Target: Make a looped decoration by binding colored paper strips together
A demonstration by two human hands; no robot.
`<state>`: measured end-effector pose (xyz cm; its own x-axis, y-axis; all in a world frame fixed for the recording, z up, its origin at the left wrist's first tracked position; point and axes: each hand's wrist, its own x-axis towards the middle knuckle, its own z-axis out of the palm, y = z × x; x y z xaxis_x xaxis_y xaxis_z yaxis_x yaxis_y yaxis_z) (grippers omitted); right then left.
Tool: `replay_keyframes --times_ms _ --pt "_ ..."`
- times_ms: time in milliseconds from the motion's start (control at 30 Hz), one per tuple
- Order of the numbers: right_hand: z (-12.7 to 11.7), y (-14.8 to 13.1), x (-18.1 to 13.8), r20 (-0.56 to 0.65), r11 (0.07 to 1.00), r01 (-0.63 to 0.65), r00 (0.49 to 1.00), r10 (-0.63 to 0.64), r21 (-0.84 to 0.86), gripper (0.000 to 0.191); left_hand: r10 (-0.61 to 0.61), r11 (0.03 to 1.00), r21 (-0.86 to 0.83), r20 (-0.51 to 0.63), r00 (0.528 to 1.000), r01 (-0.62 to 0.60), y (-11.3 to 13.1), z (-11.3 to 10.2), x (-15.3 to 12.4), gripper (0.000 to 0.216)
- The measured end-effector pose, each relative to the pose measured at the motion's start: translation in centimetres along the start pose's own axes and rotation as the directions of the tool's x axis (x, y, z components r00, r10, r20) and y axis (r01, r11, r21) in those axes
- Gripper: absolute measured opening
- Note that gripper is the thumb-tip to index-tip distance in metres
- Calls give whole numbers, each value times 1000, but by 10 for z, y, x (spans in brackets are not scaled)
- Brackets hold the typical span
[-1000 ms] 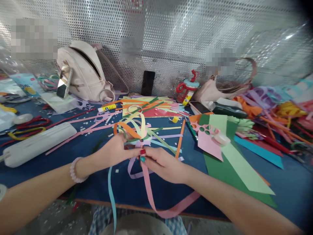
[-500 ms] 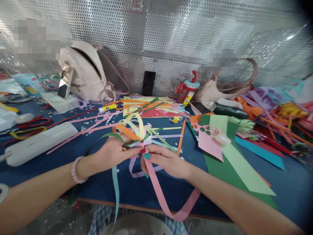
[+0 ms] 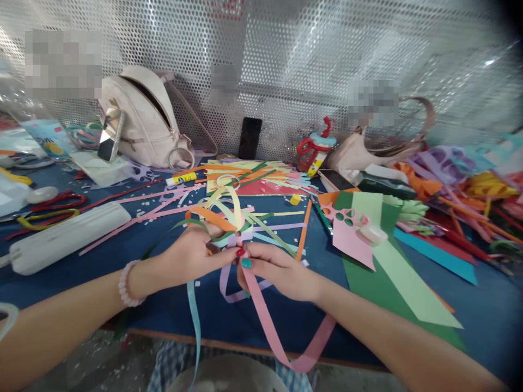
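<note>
My left hand (image 3: pixel 196 247) is closed around a bundle of coloured paper strips, with orange (image 3: pixel 216 219), pale yellow and green ones looping out above the fingers. A light blue paper strip (image 3: pixel 193 313) hangs below it, past the table edge. My right hand (image 3: pixel 281 269) pinches a pink paper strip (image 3: pixel 265 321) right beside the left fingertips. That strip curves down in a long loop and back up under my right forearm. A lilac strip (image 3: pixel 229 296) loops behind the fingers. Where the strips meet, the fingertips partly cover them.
Cut strips lie on a red sheet (image 3: pixel 281 188) ahead, near a glue stick (image 3: pixel 182 179). At left are a white power strip (image 3: pixel 73 237), scissors (image 3: pixel 49 218) and a backpack (image 3: pixel 141 125). Green card (image 3: pixel 351 267) and paper scraps lie right. A phone (image 3: pixel 250 138) leans on the back wall.
Almost nothing differs. Both hands keep their hold at the same spot, the fingertips shifting slightly on the pink strip. The whole view has moved a little.
</note>
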<state>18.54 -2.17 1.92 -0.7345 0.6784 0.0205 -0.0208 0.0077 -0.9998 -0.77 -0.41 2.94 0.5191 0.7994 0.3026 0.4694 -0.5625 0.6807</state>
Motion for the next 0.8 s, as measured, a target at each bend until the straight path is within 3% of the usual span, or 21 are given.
replay_keyframes --times_ms 200,333,800 --pt "-1 0 -1 -5 995 -32 999 32 -97 26 133 970 210 -57 989 -118 -5 2 -4 18" --pt "-1 1 0 -15 993 -40 999 39 -111 24 173 960 236 -68 983 -153 -7 3 -5 12" --pt "-2 2 -1 -27 988 -59 998 55 -146 23 86 976 202 -25 996 -79 -7 2 -3 16"
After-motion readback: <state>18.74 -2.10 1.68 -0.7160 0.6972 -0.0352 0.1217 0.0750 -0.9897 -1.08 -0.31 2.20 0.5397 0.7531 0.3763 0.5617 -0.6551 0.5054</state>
